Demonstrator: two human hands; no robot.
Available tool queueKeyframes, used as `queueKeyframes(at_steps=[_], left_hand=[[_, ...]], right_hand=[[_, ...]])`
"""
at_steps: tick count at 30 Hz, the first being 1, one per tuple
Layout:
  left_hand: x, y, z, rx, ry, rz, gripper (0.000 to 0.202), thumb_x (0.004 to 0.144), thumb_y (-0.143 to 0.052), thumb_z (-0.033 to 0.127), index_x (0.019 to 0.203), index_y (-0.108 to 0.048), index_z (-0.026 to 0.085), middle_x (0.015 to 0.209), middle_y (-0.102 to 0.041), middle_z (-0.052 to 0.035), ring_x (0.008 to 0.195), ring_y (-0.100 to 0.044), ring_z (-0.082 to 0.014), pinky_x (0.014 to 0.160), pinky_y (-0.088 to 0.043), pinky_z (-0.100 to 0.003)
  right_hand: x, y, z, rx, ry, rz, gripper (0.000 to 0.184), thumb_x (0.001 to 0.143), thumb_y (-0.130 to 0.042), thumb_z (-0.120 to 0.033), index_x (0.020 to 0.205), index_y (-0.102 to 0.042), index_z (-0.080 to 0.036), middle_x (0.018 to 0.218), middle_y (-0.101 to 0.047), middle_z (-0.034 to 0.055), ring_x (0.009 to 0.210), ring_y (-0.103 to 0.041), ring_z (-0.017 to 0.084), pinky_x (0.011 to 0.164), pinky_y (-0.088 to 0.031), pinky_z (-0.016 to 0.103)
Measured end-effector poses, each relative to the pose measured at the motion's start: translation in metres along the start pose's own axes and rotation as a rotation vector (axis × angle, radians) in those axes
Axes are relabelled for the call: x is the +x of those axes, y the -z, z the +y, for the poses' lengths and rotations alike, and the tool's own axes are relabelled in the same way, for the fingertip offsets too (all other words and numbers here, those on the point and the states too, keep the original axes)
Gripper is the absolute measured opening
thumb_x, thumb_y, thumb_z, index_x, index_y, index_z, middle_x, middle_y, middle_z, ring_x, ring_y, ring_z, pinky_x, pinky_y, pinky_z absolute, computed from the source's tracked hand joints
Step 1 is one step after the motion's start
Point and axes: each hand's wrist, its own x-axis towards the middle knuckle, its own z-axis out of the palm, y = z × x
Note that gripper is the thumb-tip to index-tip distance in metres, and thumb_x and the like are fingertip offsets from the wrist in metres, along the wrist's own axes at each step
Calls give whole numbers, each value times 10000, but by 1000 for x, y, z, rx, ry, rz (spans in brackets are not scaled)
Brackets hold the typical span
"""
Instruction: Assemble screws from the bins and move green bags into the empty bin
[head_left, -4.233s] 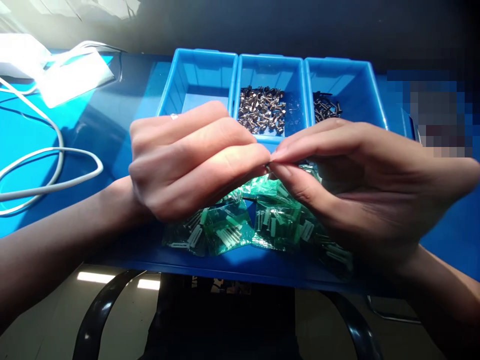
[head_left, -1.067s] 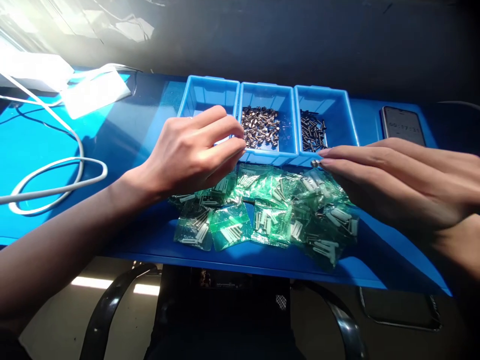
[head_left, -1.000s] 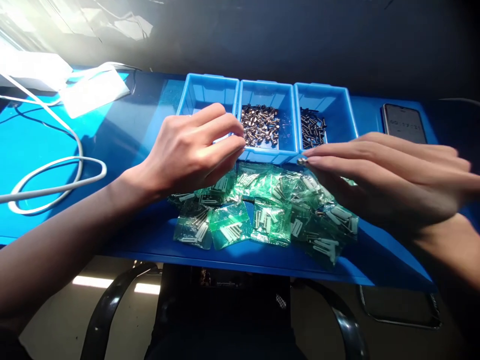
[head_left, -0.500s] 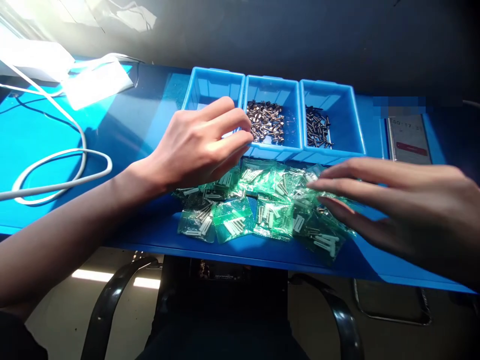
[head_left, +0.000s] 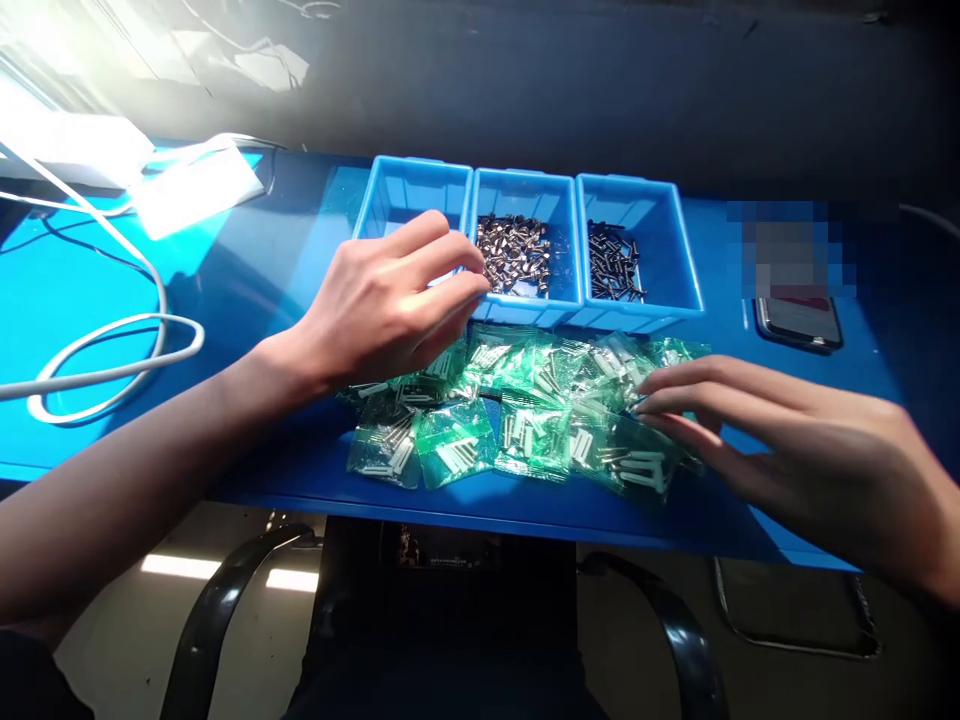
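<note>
My left hand (head_left: 401, 295) hovers at the front of the left and middle blue bins, its fingers curled and pinched together; whatever they hold is hidden. To the right, the thumb and fingers of my right hand (head_left: 780, 430) come together at the right side of the bag pile, and I cannot make out what is between the tips. Several small green-tinted clear bags lie in front of the bins, such as this bag (head_left: 456, 445), with white plastic wall plugs and metal screws inside. Silver screws (head_left: 514, 250) fill part of the middle bin; dark screws (head_left: 615, 262) lie in the right bin.
Three joined blue bins, the right bin (head_left: 679, 245) among them, stand behind the bags on a blue table (head_left: 285, 480). A phone (head_left: 799, 322) lies at right. White cable (head_left: 161, 280) loops at left. Chair armrests (head_left: 217, 600) sit below the table edge.
The view has shifted, so the bins appear lower and further left. My right hand sits lower, its fingertips closer together by the bags. My left hand keeps its curled pose.
</note>
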Motion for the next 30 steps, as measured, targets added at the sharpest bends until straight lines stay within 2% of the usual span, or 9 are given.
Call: queueKeyframes(at_steps=[2, 4, 6, 8, 12, 15, 19, 23, 30], left_hand=[[0, 0, 1, -8, 4, -5, 182, 881, -554, 274, 1035, -621, 201, 1052, -678, -23, 853, -589, -173, 525, -395, -262], [0, 1, 2, -35, 34, 3, 176, 879, -562, 271, 1032, -620, 205, 1050, -681, -19, 856, -597, -170, 553, -432, -274], [0, 2, 4, -66, 86, 30, 204, 870, -585, 281, 1059, -615, 210, 1043, -684, -20, 870, -608, -175, 601, -481, -299], [0, 4, 6, -93, 120, 73, 282, 852, -626, 316, 1112, -606, 209, 1035, -688, -25, 895, -619, -189, 664, -526, -327], [1, 9, 5, -120, 74, 176, 378, 825, -675, 383, 1129, -610, 167, 989, -697, -45, 884, -640, -202, 707, -562, -335], [2, 10, 5, -140, 37, 214, 336, 831, -674, 355, 1096, -618, 157, 954, -698, -40, 843, -648, -187, 677, -562, -313], [4, 11, 9, -199, 44, 201, 263, 835, -670, 324, 1015, -642, 134, 906, -702, -60, 790, -655, -189, 625, -544, -312], [6, 13, 12, -286, 27, 235, 273, 818, -693, 273, 997, -622, 79, 871, -702, -88, 765, -668, -187, 619, -539, -313], [6, 13, 17, -232, 36, 151, 197, 885, -581, 281, 1016, -616, 137, 911, -658, -8, 840, -679, -151, 651, -527, -262]], right_hand=[[10, 9, 1, 120, -64, 62, 83, 892, -610, -322, 951, -666, -303, 1057, -708, -40, 920, -692, 123, 740, -588, 276], [30, 14, -2, 374, -134, 189, 145, 807, -713, -243, 946, -677, -262, 985, -717, 2, 903, -694, 160, 770, -601, 327], [57, 14, -10, 569, -69, 260, 141, 759, -735, -124, 877, -697, -192, 986, -694, 46, 877, -676, 159, 721, -599, 322], [84, 10, -21, 576, 26, 351, 212, 715, -738, -26, 884, -700, -146, 912, -671, 39, 783, -642, 118, 664, -575, 281], [114, -4, -38, 849, 53, 418, 215, 753, -693, -10, 955, -681, -83, 821, -697, 40, 720, -670, 138, 639, -604, 299], [113, -14, -45, 914, 8, 406, 199, 783, -677, -40, 966, -683, -117, 867, -704, 32, 779, -686, 148, 693, -621, 312], [104, -24, -51, 896, -34, 489, 210, 767, -706, -62, 941, -691, -178, 887, -704, -10, 791, -674, 131, 744, -619, 303], [98, -29, -52, 882, -41, 447, 221, 769, -709, -68, 954, -685, -186, 926, -709, -1, 821, -680, 144, 768, -621, 318], [94, -32, -52, 914, -34, 451, 255, 723, -737, -35, 938, -690, -163, 908, -706, -3, 806, -677, 133, 719, -611, 282]])
